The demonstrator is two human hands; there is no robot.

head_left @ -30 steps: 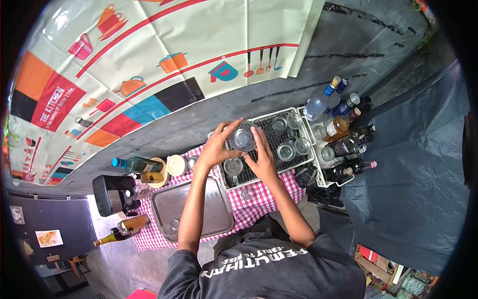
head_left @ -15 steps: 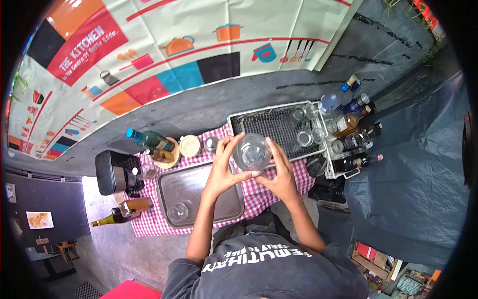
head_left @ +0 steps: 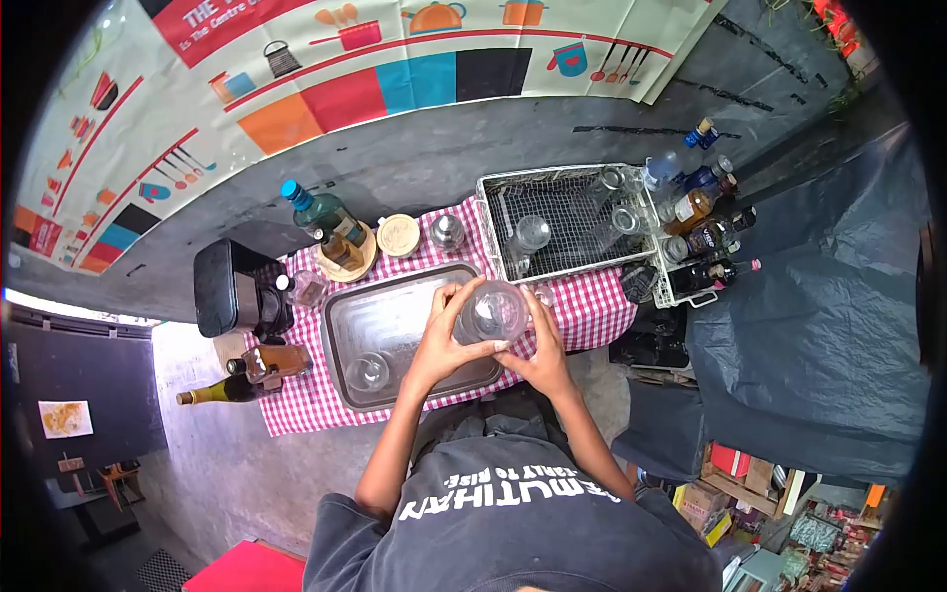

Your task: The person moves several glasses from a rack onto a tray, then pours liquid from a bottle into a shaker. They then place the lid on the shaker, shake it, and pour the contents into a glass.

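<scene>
Between my two hands is a clear round glass (head_left: 494, 312), seen from above. My left hand (head_left: 446, 340) wraps its left side, thumb at the near rim. On the right side my right hand (head_left: 539, 343) grips it with curled fingers. The glass hangs over the right edge of a grey metal tray (head_left: 345, 311). Another clear glass (head_left: 368, 372) rests on the tray's lower left part. Beyond my hands, a white wire basket (head_left: 565, 178) holds several glasses, one of them an upright glass (head_left: 532, 234) at its left.
Bottles (head_left: 330, 217) and a lidded jar (head_left: 399, 236) stand behind the tray on the checkered cloth (head_left: 296, 407). A black appliance (head_left: 229, 287) is at the left, near two lying bottles (head_left: 232, 389). Several bottles (head_left: 691, 205) stand right of the basket.
The view has shifted, so the table appears higher. My hands still hold the glass, now nearer the tray in view. A glass at the basket's left, earlier hidden behind my hands, now shows.
</scene>
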